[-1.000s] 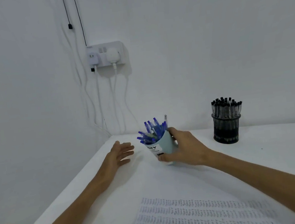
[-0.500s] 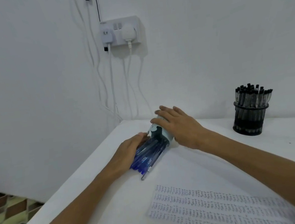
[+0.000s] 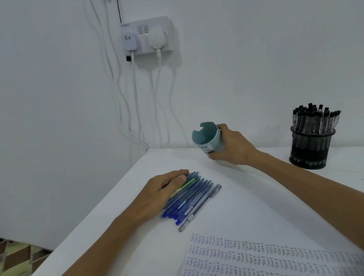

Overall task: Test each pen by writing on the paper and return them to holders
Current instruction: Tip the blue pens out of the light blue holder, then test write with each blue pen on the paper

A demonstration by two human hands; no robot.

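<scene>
A white table (image 3: pixel 252 198) carries a row of blue pens (image 3: pixel 192 196), a written-over paper sheet (image 3: pixel 260 263) and a black mesh pen holder (image 3: pixel 311 151).

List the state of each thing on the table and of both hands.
Light blue cup: empty, tilted, gripped by the right hand.
Blue pens: lying side by side on the table under the left hand.
Black mesh holder: upright, full of black pens.
Paper: flat, covered with writing.

Pens (image 3: pixel 193 198) on table (image 3: pixel 262 187) behind paper (image 3: pixel 260 263) — cup (image 3: pixel 209 140) beyond, seemingly tilted.
</scene>
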